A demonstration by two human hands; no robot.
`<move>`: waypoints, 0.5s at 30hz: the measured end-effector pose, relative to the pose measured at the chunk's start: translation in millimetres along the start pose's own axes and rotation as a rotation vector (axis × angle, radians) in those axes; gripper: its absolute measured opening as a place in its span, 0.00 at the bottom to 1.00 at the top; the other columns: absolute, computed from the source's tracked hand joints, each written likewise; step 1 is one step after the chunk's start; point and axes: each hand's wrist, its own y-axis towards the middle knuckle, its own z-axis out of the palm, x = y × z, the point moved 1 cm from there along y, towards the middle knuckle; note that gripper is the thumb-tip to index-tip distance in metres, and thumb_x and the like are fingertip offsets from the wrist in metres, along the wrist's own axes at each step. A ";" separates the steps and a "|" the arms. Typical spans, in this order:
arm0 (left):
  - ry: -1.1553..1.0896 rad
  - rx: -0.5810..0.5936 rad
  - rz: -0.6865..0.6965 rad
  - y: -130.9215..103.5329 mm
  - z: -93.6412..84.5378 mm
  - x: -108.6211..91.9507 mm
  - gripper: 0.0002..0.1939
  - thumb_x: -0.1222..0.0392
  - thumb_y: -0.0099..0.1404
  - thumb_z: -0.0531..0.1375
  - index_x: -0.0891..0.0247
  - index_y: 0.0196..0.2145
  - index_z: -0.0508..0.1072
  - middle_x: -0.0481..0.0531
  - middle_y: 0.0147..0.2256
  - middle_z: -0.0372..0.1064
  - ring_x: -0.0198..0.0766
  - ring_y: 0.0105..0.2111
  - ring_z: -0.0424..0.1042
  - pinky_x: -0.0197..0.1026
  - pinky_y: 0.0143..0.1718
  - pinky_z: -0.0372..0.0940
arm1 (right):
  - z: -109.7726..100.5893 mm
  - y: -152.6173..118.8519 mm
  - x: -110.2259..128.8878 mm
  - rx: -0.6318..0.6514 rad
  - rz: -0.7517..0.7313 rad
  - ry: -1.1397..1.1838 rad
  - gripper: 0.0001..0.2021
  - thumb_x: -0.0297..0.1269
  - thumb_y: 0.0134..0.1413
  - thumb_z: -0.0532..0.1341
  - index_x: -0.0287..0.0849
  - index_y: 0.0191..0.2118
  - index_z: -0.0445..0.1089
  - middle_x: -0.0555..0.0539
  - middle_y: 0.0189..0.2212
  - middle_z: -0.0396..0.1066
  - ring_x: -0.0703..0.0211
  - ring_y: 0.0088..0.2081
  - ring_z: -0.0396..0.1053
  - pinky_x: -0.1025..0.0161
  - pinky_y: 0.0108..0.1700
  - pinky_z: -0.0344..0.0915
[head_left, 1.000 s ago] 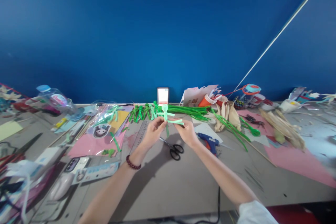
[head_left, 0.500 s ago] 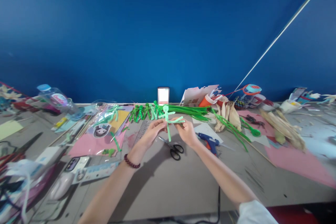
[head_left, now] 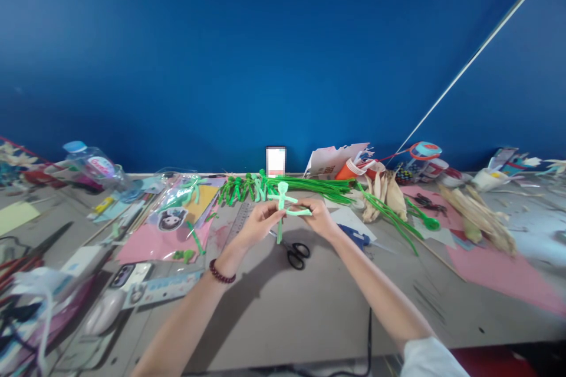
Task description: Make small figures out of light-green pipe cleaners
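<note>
A light green pipe-cleaner figure (head_left: 282,200), with a round head, two arms and legs, is held up over the middle of the table. My left hand (head_left: 260,222) pinches its body from the left, thumb in front. My right hand (head_left: 319,218) grips from the other side, at the tip of the leg that sticks out sideways; the other leg hangs down. Below the hands lie black-handled scissors (head_left: 298,255), their blades partly behind the hanging leg. Behind the figure stands a row of small green pipe-cleaner figures (head_left: 241,187) next to a bundle of green pipe cleaners (head_left: 322,188).
A blue glue gun (head_left: 356,237) lies right of my right hand, partly covered by the forearm. At left are a plastic bag (head_left: 194,179) on pink paper (head_left: 137,245), a bottle (head_left: 99,166) and a mouse (head_left: 106,311). Dried husks (head_left: 395,197) lie at right. A blue wall (head_left: 265,59) rises behind.
The figure has turned slightly, and its sideways leg sits lower and flatter. My right hand has moved a little right and covers more of the glue gun. The left hand keeps its pinch.
</note>
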 end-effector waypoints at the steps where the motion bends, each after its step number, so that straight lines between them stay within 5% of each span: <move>1: 0.039 0.020 0.012 -0.7 0.2 0.1 0.15 0.50 0.60 0.59 0.66 0.28 0.72 0.50 0.25 0.67 0.34 0.27 0.64 0.36 0.28 0.57 | -3.8 1.3 -0.6 0.067 0.065 0.033 0.11 0.43 0.46 0.64 0.39 0.30 0.75 0.48 0.26 0.73 0.60 0.28 0.67 0.65 0.31 0.61; 6: 0.289 0.033 0.060 -3.7 3.0 -3.1 0.13 0.54 0.60 0.58 0.66 0.24 0.71 0.51 0.25 0.67 0.34 0.27 0.64 0.34 0.25 0.56 | -19.5 0.9 7.3 0.275 0.333 0.106 0.15 0.46 0.45 0.64 0.39 0.34 0.76 0.53 0.19 0.67 0.70 0.19 0.54 0.70 0.21 0.47; 15: 0.531 -0.094 0.190 -2.5 4.4 -3.2 0.16 0.57 0.63 0.55 0.64 0.19 0.62 0.46 0.20 0.58 0.32 0.23 0.59 0.33 0.22 0.52 | -7.6 -9.6 17.7 0.061 0.103 -0.187 0.13 0.43 0.46 0.65 0.39 0.34 0.76 0.51 0.26 0.71 0.61 0.30 0.65 0.67 0.32 0.60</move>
